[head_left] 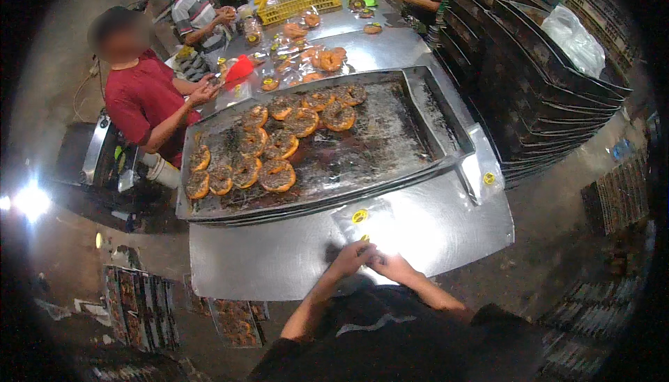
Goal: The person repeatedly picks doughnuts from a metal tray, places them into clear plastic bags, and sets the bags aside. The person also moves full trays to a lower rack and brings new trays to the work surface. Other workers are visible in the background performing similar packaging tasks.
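Observation:
My left hand and my right hand meet at the near edge of the metal table, fingertips close together. My left fingers are closed at the edge of a clear plastic bag, where a small yellow mark shows. The right fingers are curled in too; what they pinch is lost in glare. Just beyond my hands lies clear plastic packaging with a round yellow label. Past it, a large dark baking tray holds several ring doughnuts with dark topping, grouped on its left side.
More trays sit under the front one. Bagged doughnuts and a yellow crate stand farther along the table. A person in a red shirt works at the left, others farther back. Tall stacked trays rise at right.

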### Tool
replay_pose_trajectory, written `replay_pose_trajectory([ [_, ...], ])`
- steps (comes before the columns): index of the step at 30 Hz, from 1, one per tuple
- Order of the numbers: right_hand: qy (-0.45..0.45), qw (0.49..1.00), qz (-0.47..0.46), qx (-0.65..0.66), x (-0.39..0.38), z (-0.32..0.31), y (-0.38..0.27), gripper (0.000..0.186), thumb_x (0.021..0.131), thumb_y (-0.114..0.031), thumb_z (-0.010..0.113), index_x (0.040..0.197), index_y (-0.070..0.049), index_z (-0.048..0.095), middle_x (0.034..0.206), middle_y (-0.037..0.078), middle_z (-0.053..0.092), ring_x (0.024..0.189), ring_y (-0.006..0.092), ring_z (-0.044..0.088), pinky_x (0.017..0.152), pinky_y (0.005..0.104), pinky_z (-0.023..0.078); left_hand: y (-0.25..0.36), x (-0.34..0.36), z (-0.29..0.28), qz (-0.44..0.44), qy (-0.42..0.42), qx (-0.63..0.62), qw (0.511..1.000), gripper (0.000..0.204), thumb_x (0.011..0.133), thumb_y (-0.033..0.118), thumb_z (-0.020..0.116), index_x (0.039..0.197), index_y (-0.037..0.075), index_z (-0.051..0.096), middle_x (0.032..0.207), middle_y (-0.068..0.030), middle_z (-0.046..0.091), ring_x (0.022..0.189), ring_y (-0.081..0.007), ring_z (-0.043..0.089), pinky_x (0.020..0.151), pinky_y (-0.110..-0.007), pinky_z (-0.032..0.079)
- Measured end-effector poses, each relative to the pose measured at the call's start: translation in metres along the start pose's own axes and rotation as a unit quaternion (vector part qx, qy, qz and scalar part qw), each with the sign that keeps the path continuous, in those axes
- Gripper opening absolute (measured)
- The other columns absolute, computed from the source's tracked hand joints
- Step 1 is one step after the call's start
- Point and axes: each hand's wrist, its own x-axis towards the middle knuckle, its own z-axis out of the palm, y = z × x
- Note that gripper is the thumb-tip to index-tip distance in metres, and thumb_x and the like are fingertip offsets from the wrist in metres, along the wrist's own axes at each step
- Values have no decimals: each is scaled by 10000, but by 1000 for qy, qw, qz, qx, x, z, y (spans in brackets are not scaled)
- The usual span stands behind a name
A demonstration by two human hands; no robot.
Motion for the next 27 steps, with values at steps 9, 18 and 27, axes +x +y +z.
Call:
replay_pose_trajectory([
  [9,172,972,96,130,-36,10,-18,263,915,-200,428,1073,8,462,608,97,564,473,152,539,470,278,448,18,-5,18,-8,-70,-116,991,114,751,117,627,721,7,628,745,-89,641,675,-146,590,604,-275,454],
  [18,49,835,-182,516,80,-30,-116,597,880,-467,431,1367,-155,284,1271,132,457,1026,225,530,863,329,443,62,-11,-21,301,328,143,884,243,737,44,646,974,23,604,958,-96,576,827,-199,558,687,-270,441],
  [27,-95,982,-145,76,141,47,-165,490,854,-243,556,1229,41,419,1123,141,566,1018,299,544,914,323,401,-26,-92,-132,147,455,-472,740,594,886,296,490,1366,95,205,1178,-109,414,1144,-290,415,980,-451,347],
])
